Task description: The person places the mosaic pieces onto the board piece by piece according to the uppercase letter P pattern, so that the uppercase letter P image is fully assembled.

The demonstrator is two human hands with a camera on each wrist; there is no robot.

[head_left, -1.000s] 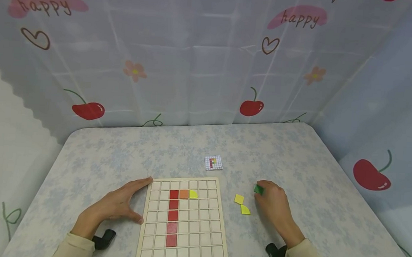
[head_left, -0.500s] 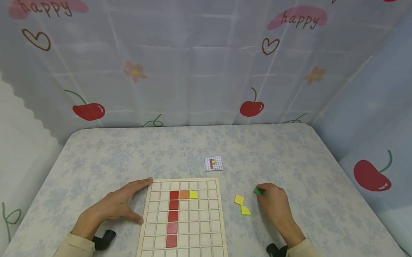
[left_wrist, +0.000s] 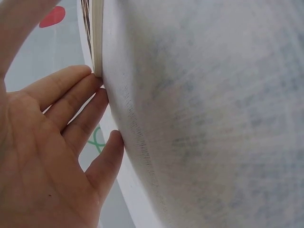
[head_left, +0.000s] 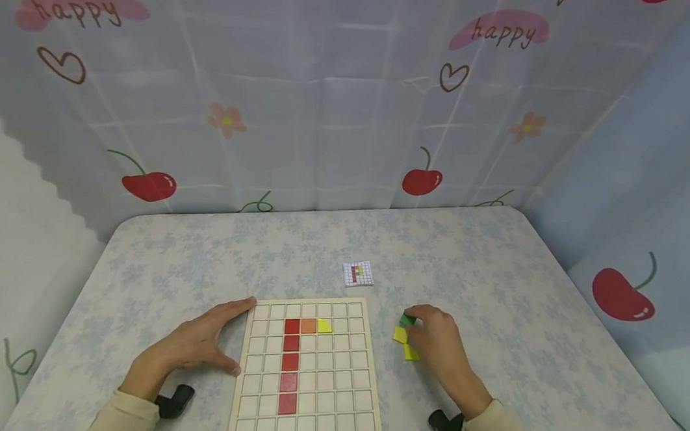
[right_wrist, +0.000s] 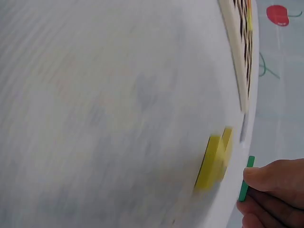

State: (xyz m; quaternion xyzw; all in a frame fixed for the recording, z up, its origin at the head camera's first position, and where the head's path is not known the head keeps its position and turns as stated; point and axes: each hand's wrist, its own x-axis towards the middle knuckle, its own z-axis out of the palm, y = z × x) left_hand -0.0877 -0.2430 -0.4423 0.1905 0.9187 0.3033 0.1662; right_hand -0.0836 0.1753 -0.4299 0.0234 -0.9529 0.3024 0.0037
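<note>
My right hand [head_left: 439, 341] pinches a green tile [head_left: 407, 320] between thumb and fingers, just behind a yellow square tile [head_left: 400, 335]. A yellow quarter-round tile [head_left: 410, 353] lies beside that one, partly covered by the hand in the head view. In the right wrist view the green tile [right_wrist: 246, 178] shows edge-on. My left hand [head_left: 194, 341] is spread along the left side of a wooden grid board [head_left: 373, 373], fingertips and thumb right at its edge. On the board sit a column of several red tiles [head_left: 290, 362], an orange tile [head_left: 308, 325] and a yellow quarter-round tile [head_left: 324, 326].
A small pattern card [head_left: 357, 274] with a coloured grid lies behind the board. The table [head_left: 249, 249] has a pale blue-patterned cover, and a printed curtain [head_left: 319, 142] hangs along its back edge. Black wrist devices [head_left: 174, 402] are on both arms.
My right hand has moved left with the green tile, from right of the loose yellow tiles to over their back edge. The left hand and the board stay where they were.
</note>
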